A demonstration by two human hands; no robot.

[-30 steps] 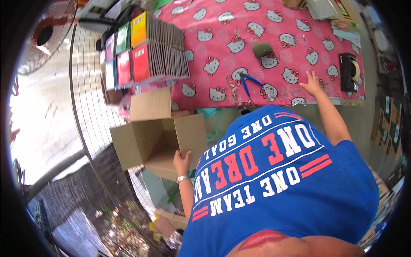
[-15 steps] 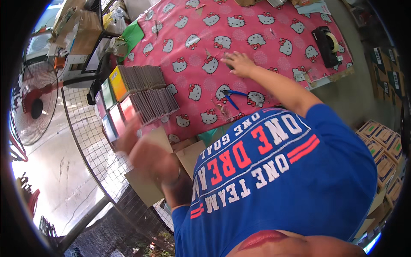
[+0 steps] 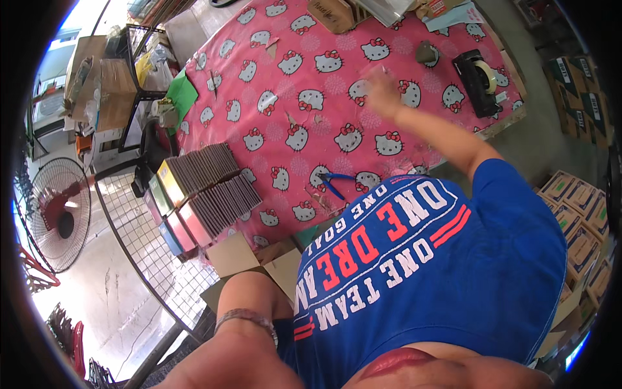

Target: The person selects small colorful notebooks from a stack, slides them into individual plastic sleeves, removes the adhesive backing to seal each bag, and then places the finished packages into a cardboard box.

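Note:
My right hand (image 3: pixel 383 94) is over the pink table cover with cat faces, its fingers smeared by motion. Beyond it, apart from the fingers, a small dark roundish thing (image 3: pixel 427 54) lies on the cover; I cannot make out its kind. My left hand (image 3: pixel 223 363) is raised close at the lower edge, a bracelet round its wrist, its fingers cut off by the frame. An open cardboard box (image 3: pixel 234 255) stands beside that forearm, at the table's near edge. Blue-handled pliers (image 3: pixel 336 184) lie on the cover in front of my shirt.
Stacked rows of small boxes (image 3: pixel 201 188) with coloured ends stand at the table's left. A black tape dispenser (image 3: pixel 476 84) sits at the right edge. Cardboard pieces (image 3: pixel 334 15) lie at the back. A fan (image 3: pixel 61 214) and wire mesh (image 3: pixel 146 227) are on the left; cartons (image 3: pixel 573 207) are stacked right.
My left hand has swung from beside the boxes down toward the lower edge. The small dark thing, earlier under my right fingers, now lies farther off to the right. The view has shifted.

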